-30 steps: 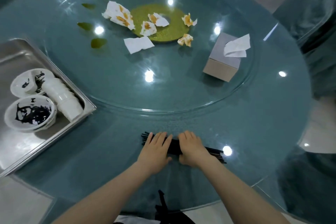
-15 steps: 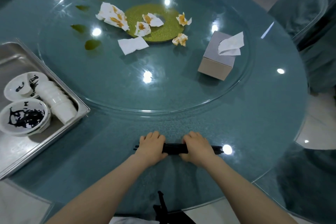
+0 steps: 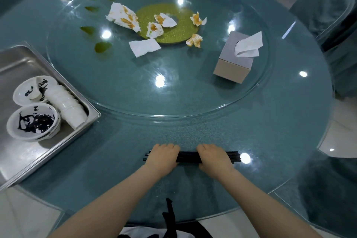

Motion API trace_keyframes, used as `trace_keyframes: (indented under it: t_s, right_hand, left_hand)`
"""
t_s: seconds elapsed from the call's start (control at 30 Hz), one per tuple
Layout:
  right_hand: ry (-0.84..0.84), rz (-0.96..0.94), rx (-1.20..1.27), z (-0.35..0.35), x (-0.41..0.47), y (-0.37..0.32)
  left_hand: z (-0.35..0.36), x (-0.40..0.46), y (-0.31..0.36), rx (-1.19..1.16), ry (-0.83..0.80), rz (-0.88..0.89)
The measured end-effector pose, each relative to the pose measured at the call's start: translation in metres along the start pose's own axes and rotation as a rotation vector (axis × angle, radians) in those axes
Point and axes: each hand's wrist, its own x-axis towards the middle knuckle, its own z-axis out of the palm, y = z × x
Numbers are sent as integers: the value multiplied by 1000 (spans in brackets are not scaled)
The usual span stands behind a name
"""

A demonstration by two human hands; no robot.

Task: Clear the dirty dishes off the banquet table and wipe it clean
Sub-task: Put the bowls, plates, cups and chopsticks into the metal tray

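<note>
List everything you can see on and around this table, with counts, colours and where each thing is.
Black chopsticks bundle: one, near edge, gripped by both hands.
Stainless steel tray: one, silver, left.
Sauce-stained white bowls: at least two, in tray.
Stacked white cups: one stack, lying in tray.
Stained crumpled tissues: six, white, turntable.
Grey tissue box: one, right of turntable.
Green leaf scraps: five, turntable's left.
Left hand, right hand: gripping chopsticks.

Both bare arms reach up from the bottom of the frame to the lower middle. The left hand (image 3: 162, 157) and right hand (image 3: 214, 158) sit side by side, knuckles up, fingers curled tight around one bundle
</note>
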Motion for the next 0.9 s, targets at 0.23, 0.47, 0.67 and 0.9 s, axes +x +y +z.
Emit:
trace_keyframes:
  t_s: [0.23,0.47,0.67,0.9]
  right_hand:
    - [282,-146,-180,-36,20,-37]
    - [558,-233,-151,-106,83,-105]
    - [534,-207,141,-146,147,-153]
    - [346,-289,206,-151,206,-234]
  left_hand:
    - [-21,-24,-32,18,35,-84]
    - [-63,-69,-125,-47,159,-366]
    - [-70,-124,-205,-260,282,-622]
    - [-56,-175,-307,-505,522,-981]
